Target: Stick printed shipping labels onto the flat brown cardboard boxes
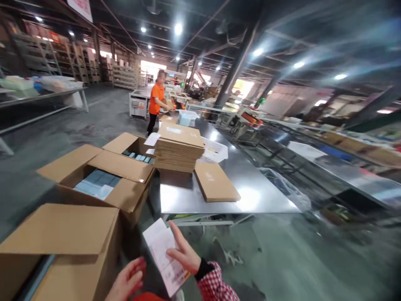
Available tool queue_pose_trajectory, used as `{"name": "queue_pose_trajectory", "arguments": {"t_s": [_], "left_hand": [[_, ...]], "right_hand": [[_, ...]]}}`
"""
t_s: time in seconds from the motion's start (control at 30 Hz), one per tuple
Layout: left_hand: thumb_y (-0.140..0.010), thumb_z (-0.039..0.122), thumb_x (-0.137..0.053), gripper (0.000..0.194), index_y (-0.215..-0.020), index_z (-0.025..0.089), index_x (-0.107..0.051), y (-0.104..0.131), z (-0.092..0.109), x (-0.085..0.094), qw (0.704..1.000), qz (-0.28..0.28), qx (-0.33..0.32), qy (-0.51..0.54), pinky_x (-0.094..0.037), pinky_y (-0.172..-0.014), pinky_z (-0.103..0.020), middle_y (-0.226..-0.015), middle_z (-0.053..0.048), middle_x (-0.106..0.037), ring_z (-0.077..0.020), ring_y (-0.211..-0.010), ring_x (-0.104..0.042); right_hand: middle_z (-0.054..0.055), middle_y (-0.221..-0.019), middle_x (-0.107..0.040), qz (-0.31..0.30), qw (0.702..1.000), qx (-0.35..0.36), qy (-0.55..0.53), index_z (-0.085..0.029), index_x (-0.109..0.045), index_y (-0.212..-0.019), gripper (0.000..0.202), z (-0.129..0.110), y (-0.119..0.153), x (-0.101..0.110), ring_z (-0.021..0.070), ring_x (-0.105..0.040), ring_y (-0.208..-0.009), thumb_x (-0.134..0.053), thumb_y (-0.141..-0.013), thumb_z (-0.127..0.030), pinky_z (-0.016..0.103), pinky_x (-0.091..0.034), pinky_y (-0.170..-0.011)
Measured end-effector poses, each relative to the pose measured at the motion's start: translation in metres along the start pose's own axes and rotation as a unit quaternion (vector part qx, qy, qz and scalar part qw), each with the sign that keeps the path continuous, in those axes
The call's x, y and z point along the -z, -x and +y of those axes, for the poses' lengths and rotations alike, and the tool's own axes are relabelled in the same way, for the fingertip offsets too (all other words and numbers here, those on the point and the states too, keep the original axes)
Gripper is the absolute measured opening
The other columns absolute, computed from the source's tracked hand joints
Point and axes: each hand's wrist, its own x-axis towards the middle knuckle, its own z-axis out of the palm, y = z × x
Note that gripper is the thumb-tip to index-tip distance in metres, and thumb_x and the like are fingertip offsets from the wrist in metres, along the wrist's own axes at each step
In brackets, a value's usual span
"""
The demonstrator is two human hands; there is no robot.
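Observation:
White printed papers [164, 261], with a barcode near their lower end, are in my right hand [184, 251]; its thumb lies over the top sheet. My left hand [130, 278] is left of the papers, a little apart from them, with its fingers curled and blurred. What it may hold does not show. Beside it at the left stands a large open carton [75, 230]. Farther forward, another open carton [128, 194] contains blue-grey packs [97, 182].
A metal table [266, 200] ahead bears a tall stack of flat cardboard [178, 146], a lower cardboard stack [216, 182] and loose papers [216, 150]. A person in orange [156, 100] stands beyond. Another carton [120, 144] stands beside the table.

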Motion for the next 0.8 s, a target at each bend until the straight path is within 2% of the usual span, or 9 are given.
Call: {"name": "queue_pose_trajectory", "arguments": {"t_s": [0.07,0.17,0.23,0.33,0.43,0.53,0.63,0.7,0.8], "left_hand": [[-0.045,0.070,-0.074,0.080,-0.110,0.023,-0.066,-0.023,0.011,-0.059,0.994,-0.080,-0.018,0.068,-0.049,-0.089,-0.042,-0.118,-0.011,-0.067,-0.0341,-0.112,-0.059],[-0.057,0.060,-0.076,0.063,-0.105,0.019,-0.069,-0.049,0.013,-0.141,0.984,-0.084,-0.023,0.154,-0.050,-0.086,-0.045,-0.103,-0.012,-0.072,-0.0337,-0.099,-0.065],[-0.065,0.050,-0.075,0.050,-0.101,0.016,-0.069,-0.061,0.011,-0.183,0.980,-0.071,-0.026,0.186,-0.051,-0.084,-0.042,-0.096,-0.011,-0.073,-0.0301,-0.093,-0.067],[-0.073,0.046,-0.071,0.039,-0.099,0.016,-0.069,-0.074,0.015,-0.224,0.979,-0.069,-0.023,0.191,-0.053,-0.080,-0.036,-0.093,-0.008,-0.074,-0.0256,-0.089,-0.068],[-0.076,0.047,-0.067,0.040,-0.101,0.016,-0.068,-0.089,0.026,-0.246,0.983,-0.052,-0.038,0.173,-0.053,-0.077,-0.033,-0.091,-0.007,-0.074,-0.0242,-0.088,-0.068],[-0.078,0.049,-0.064,0.042,-0.104,0.016,-0.068,-0.111,0.037,-0.255,0.985,-0.039,-0.067,0.156,-0.054,-0.077,-0.033,-0.094,-0.007,-0.074,-0.0241,-0.089,-0.067],[-0.081,0.049,-0.061,0.043,-0.108,0.016,-0.066,-0.146,0.045,-0.253,0.988,-0.027,-0.098,0.118,-0.053,-0.078,-0.034,-0.099,-0.008,-0.073,-0.0243,-0.090,-0.067],[-0.082,0.052,-0.057,0.048,-0.111,0.015,-0.064,-0.178,0.050,-0.246,0.991,0.007,-0.121,0.054,-0.053,-0.079,-0.035,-0.102,-0.010,-0.072,-0.0249,-0.090,-0.067],[-0.080,0.062,-0.049,0.059,-0.114,0.015,-0.061,-0.234,0.057,-0.233,0.986,0.074,-0.143,-0.043,-0.054,-0.079,-0.037,-0.104,-0.012,-0.071,-0.0260,-0.090,-0.067]], "right_hand": [[0.008,-0.132,-0.052,0.013,0.995,0.014,-0.103,-0.027,-0.036,-0.136,0.078,0.007,0.010,0.020,0.0255,-0.054,-0.114,-0.071,-0.068,-0.045,0.038,-0.044,-0.094],[0.005,-0.103,-0.064,0.051,0.984,0.030,-0.169,-0.023,-0.052,-0.113,0.052,0.024,0.027,0.058,0.0217,-0.061,-0.091,-0.070,-0.070,-0.046,0.034,-0.048,-0.078],[0.004,-0.095,-0.064,0.100,0.981,0.021,-0.164,-0.020,-0.056,-0.104,0.040,0.034,0.039,0.086,0.0194,-0.059,-0.086,-0.070,-0.072,-0.040,0.032,-0.046,-0.075],[0.003,-0.089,-0.064,0.160,0.971,-0.004,-0.176,-0.018,-0.060,-0.098,0.038,0.042,0.049,0.126,0.0182,-0.058,-0.080,-0.074,-0.068,-0.036,0.030,-0.046,-0.072],[0.003,-0.090,-0.067,0.168,0.962,-0.010,-0.217,-0.018,-0.061,-0.098,0.039,0.046,0.044,0.155,0.0183,-0.060,-0.080,-0.075,-0.067,-0.035,0.031,-0.047,-0.072],[0.004,-0.095,-0.068,0.166,0.953,-0.004,-0.255,-0.019,-0.061,-0.102,0.040,0.048,0.029,0.174,0.0189,-0.062,-0.083,-0.075,-0.068,-0.033,0.032,-0.048,-0.077],[0.004,-0.093,-0.069,0.190,0.941,-0.013,-0.281,-0.018,-0.062,-0.099,0.036,0.055,0.006,0.194,0.0195,-0.063,-0.084,-0.073,-0.070,-0.036,0.032,-0.049,-0.077],[0.004,-0.089,-0.070,0.225,0.925,-0.034,-0.305,-0.017,-0.063,-0.094,0.035,0.063,-0.011,0.212,0.0203,-0.064,-0.082,-0.073,-0.069,-0.039,0.033,-0.049,-0.076],[0.005,-0.083,-0.071,0.277,0.885,-0.077,-0.367,-0.016,-0.064,-0.090,0.039,0.077,-0.036,0.249,0.0225,-0.065,-0.078,-0.076,-0.064,-0.041,0.036,-0.050,-0.073]]}}
